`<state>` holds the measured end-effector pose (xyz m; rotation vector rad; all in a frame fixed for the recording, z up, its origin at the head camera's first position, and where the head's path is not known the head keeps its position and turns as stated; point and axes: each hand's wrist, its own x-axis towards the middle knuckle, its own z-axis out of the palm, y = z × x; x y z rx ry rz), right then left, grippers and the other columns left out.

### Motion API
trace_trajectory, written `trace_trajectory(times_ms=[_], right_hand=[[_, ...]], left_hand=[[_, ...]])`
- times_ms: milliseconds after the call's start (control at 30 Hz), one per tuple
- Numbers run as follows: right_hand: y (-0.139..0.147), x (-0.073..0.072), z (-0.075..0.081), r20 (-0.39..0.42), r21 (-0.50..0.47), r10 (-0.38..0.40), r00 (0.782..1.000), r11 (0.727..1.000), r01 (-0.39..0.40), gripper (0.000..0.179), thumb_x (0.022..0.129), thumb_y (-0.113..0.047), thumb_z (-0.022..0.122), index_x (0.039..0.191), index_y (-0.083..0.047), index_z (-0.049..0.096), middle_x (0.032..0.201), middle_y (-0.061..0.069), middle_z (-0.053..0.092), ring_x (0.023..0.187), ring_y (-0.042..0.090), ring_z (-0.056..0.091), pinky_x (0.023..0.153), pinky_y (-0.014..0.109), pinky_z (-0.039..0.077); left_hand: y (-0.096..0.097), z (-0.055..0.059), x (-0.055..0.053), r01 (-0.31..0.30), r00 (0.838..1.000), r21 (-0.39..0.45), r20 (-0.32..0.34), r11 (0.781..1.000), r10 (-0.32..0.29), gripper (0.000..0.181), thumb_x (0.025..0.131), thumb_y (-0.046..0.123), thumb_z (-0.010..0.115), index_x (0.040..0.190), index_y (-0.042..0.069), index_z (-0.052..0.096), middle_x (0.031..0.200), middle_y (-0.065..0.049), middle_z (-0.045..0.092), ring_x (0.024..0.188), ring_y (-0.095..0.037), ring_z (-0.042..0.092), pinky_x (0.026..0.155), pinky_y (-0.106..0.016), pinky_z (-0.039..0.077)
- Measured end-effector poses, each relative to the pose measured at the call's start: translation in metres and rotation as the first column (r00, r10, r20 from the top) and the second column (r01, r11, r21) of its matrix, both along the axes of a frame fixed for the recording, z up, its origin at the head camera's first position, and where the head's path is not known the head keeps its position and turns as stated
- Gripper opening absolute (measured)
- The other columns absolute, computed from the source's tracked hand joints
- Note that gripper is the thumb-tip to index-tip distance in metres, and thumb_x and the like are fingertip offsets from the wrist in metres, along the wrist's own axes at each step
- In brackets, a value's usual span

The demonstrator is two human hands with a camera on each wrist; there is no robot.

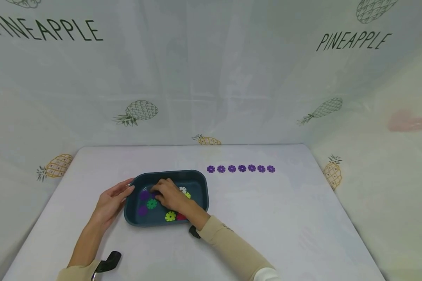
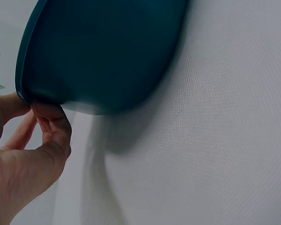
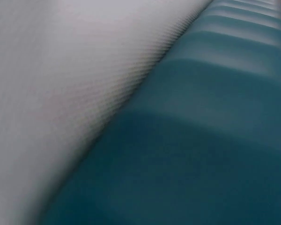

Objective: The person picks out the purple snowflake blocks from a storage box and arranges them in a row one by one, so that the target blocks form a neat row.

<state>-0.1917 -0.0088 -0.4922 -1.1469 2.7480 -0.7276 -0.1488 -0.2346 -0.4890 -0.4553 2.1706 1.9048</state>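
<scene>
At its left end, my left hand holds the rim of a dark teal tray, thumb on top. The left wrist view shows the same left hand with its fingers at the corner of the tray. Reaching into the tray from the right, my right hand has its fingers bent down over the flower-shaped pieces. A purple piece shows between its thumb and index finger; I cannot tell whether they pinch it. Beside them lie a purple flower piece and a green one.
Yellow-green, red and white flower pieces also lie in the tray. Several purple flower pieces form a row on the white table behind and right of it. The right wrist view shows the tray's outer wall.
</scene>
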Motion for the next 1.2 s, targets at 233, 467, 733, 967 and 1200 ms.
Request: trace_trajectory(times_ms=[233, 467, 733, 967, 1200], right_hand=[[0.002, -0.001, -0.002, 0.066, -0.033, 0.002, 0.998, 0.999, 0.0, 0.027, 0.1, -0.012, 0.069, 0.127, -0.01, 0.072, 0.122, 0.004, 0.065, 0.11, 0.015, 0.052, 0.096, 0.02, 0.041], [0.002, 0.0, -0.002, 0.099, -0.037, 0.015, 0.995, 0.999, -0.011, 0.022, 0.099, -0.011, 0.07, 0.121, -0.01, 0.074, 0.116, 0.003, 0.065, 0.106, 0.013, 0.051, 0.095, 0.019, 0.041], [0.006, 0.001, 0.001, 0.1, -0.101, 0.03, 0.995, 0.995, -0.02, 0.021, 0.097, -0.006, 0.072, 0.118, -0.007, 0.075, 0.113, 0.004, 0.062, 0.103, 0.01, 0.055, 0.091, 0.015, 0.044], [0.023, 0.0, 0.005, 0.089, -0.123, 0.012, 0.996, 0.992, -0.001, 0.022, 0.096, -0.002, 0.071, 0.118, -0.006, 0.076, 0.113, 0.005, 0.065, 0.106, 0.012, 0.058, 0.092, 0.016, 0.046], [0.043, -0.003, 0.008, 0.099, -0.183, 0.007, 0.995, 0.983, 0.011, 0.018, 0.097, 0.001, 0.068, 0.113, -0.004, 0.076, 0.109, 0.009, 0.064, 0.103, 0.017, 0.06, 0.089, 0.018, 0.048]], left_hand=[[0.0, 0.0, 0.001, 0.01, 1.0, 0.006, -0.009, 1.0, -0.01, 0.07, 0.094, 0.05, 0.072, 0.154, 0.022, 0.05, 0.133, 0.008, 0.051, 0.121, -0.009, 0.044, 0.086, -0.013, 0.046], [-0.002, 0.0, 0.001, 0.017, 1.0, 0.007, -0.016, 1.0, -0.016, 0.069, 0.094, 0.05, 0.072, 0.153, 0.022, 0.052, 0.127, 0.013, 0.053, 0.12, -0.009, 0.045, 0.086, -0.013, 0.045], [0.0, 0.001, 0.0, 0.014, 1.0, 0.006, -0.026, 1.0, -0.014, 0.068, 0.094, 0.049, 0.071, 0.153, 0.021, 0.052, 0.127, 0.012, 0.053, 0.118, -0.009, 0.045, 0.086, -0.015, 0.046], [0.001, 0.002, 0.0, 0.018, 0.999, -0.012, -0.029, 1.0, -0.019, 0.07, 0.094, 0.051, 0.071, 0.153, 0.019, 0.051, 0.133, 0.008, 0.051, 0.12, -0.009, 0.045, 0.087, -0.014, 0.045], [0.0, 0.002, 0.001, 0.012, 1.0, -0.017, -0.02, 1.0, -0.013, 0.071, 0.093, 0.051, 0.072, 0.153, 0.02, 0.051, 0.131, 0.01, 0.052, 0.12, -0.009, 0.045, 0.086, -0.014, 0.045]])
